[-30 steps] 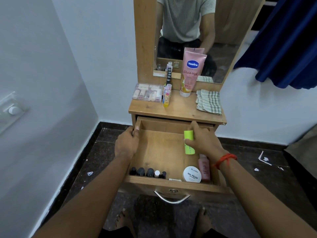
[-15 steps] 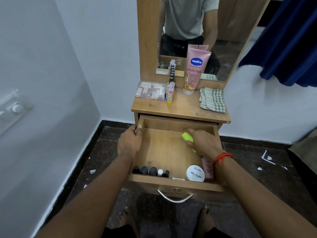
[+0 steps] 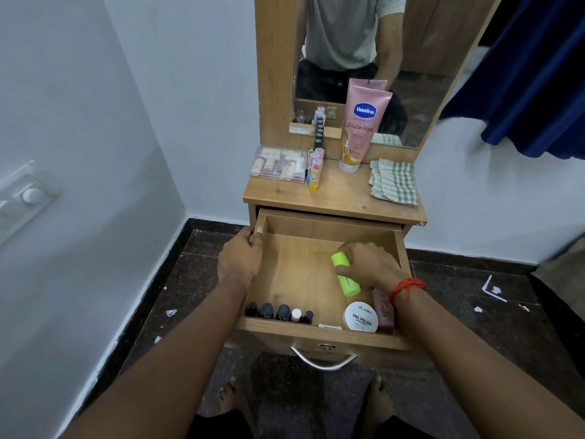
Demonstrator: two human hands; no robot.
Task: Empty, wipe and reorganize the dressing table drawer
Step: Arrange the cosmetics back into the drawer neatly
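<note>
Open drawer (image 3: 297, 277): left hand (image 3: 239, 264) on side rim, right hand (image 3: 368, 266) round tube (image 3: 345, 278)

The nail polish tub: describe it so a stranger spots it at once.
Look into the open drawer below the tabletop. Along its front wall, right of the row of small bottles, sits the tub. It is the only round white lid, printed NAIL POLISH.

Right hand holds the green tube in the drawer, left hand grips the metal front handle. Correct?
No. Head view: the left hand grips the left side wall of the drawer, not the metal handle. The right hand does hold the green tube in the drawer.
</note>
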